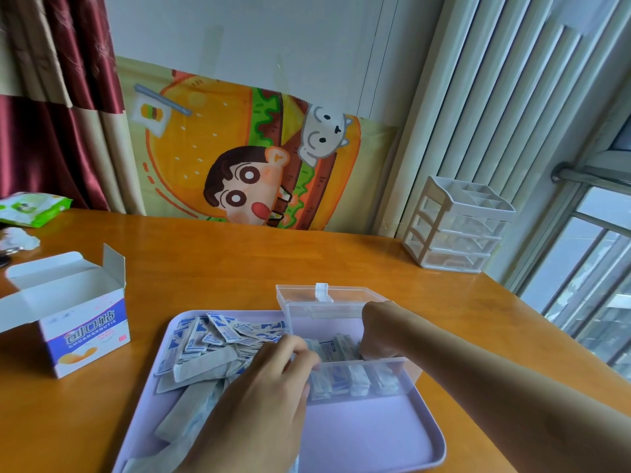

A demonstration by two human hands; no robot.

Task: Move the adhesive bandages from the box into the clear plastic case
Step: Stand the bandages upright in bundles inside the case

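Observation:
An open white and blue bandage box (pixel 78 322) stands on the table at the left, flaps up. A heap of wrapped adhesive bandages (pixel 211 343) lies on the left half of a lilac tray (pixel 368 435). The clear plastic case (pixel 345 319) sits on the tray's right half, lid tilted back, with a row of bandages (pixel 351 380) standing inside. My left hand (pixel 273 387) is at the case's left edge, its curled fingers on bandages there. My right hand (pixel 379 332) reaches down into the case, and its fingers are hidden among the bandages.
A small white drawer organiser (pixel 454 227) stands at the table's back right near the window. A green packet (pixel 32 206) and crumpled plastic (pixel 17 238) lie at the far left edge. A cartoon cloth (pixel 256 158) hangs behind the table (pixel 222 261).

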